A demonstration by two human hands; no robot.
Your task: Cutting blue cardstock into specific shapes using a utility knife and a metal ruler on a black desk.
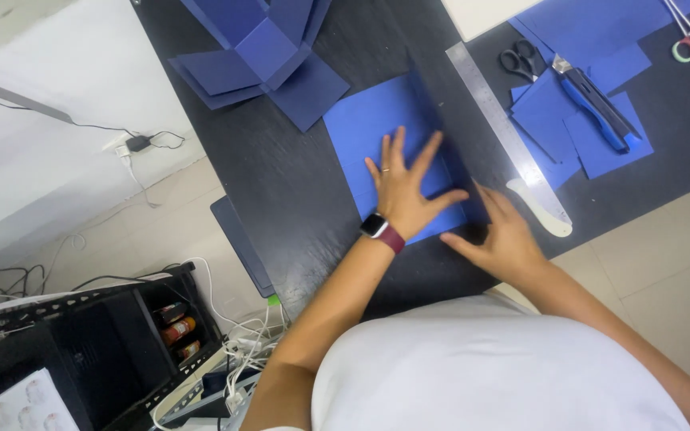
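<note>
Two hands | left hand (403, 194) splayed flat on blue sheet (377, 128) | right hand (501, 235) open, pressing its edge

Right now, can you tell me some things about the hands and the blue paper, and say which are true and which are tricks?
1. The left hand lies flat on the blue paper. True.
2. The right hand holds the scissors. False: the scissors lie apart on the table; the right hand is at the paper's edge.
3. A metal ruler lies right of the paper. True.
4. The paper is red. False: it is blue.
5. A watch is on the left wrist. True.
</note>
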